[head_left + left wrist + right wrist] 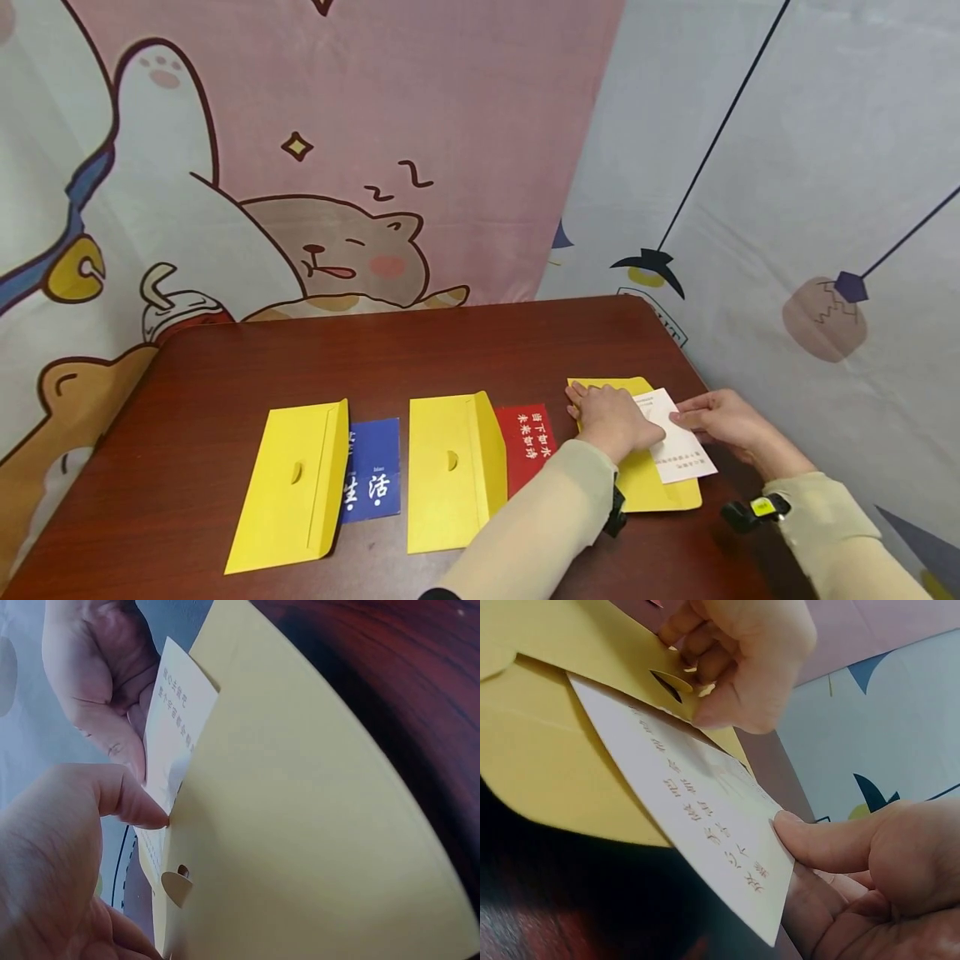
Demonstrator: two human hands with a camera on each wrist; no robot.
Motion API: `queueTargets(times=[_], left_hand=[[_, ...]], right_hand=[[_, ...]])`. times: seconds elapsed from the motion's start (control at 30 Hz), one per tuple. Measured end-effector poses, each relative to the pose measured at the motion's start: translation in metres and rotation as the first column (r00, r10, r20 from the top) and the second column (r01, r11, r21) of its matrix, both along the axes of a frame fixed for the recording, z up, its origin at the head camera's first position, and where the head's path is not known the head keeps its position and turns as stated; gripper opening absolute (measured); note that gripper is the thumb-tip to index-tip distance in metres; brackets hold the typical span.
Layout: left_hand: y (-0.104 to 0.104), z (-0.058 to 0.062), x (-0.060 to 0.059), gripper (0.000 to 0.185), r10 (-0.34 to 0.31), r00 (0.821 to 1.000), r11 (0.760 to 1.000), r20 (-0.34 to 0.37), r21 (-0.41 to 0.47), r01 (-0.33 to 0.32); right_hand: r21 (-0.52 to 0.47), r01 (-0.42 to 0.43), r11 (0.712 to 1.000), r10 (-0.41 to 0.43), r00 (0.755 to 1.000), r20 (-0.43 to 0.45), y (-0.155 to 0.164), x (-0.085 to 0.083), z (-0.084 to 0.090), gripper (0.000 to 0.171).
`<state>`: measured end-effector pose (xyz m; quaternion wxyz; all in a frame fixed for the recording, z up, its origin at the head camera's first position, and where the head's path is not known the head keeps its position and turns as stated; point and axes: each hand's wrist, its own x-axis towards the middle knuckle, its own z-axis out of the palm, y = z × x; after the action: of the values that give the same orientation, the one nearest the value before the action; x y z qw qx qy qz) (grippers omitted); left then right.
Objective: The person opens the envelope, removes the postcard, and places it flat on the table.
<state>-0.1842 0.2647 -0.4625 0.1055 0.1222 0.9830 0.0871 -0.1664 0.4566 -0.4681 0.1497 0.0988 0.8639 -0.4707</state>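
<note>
Hands worked at the right end of the tabletop [225,367]. The left hand [611,419] pressed on the yellow envelope [660,492] there, its thumb curled at the envelope's opening. The right hand [731,421] pinched the white card [678,450] between thumb and fingers, the card lying partly inside the envelope. Two more yellow envelopes lay to the left, a blue card [373,471] and a red card [527,443] sticking out of them.
</note>
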Motion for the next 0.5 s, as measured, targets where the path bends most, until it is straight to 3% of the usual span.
queueTargets(times=[0.2, 0.5], left_hand=[[-0.001, 0.000, -0.001, 0.056, 0.013, 1.000, 1.000, 0.008, 0.009, -0.013], [-0.001, 0.001, 0.000, 0.053, -0.023, 1.000, 1.000, -0.004, -0.005, 0.023]], right_hand=[[0.012, 0.001, 1.000, 0.000, 1.000, -0.012, 0.007, 0.001, 0.003, 0.046], [-0.008, 0.009, 1.000, -0.009, 1.000, -0.005, 0.014, 0.002, 0.005, 0.047]])
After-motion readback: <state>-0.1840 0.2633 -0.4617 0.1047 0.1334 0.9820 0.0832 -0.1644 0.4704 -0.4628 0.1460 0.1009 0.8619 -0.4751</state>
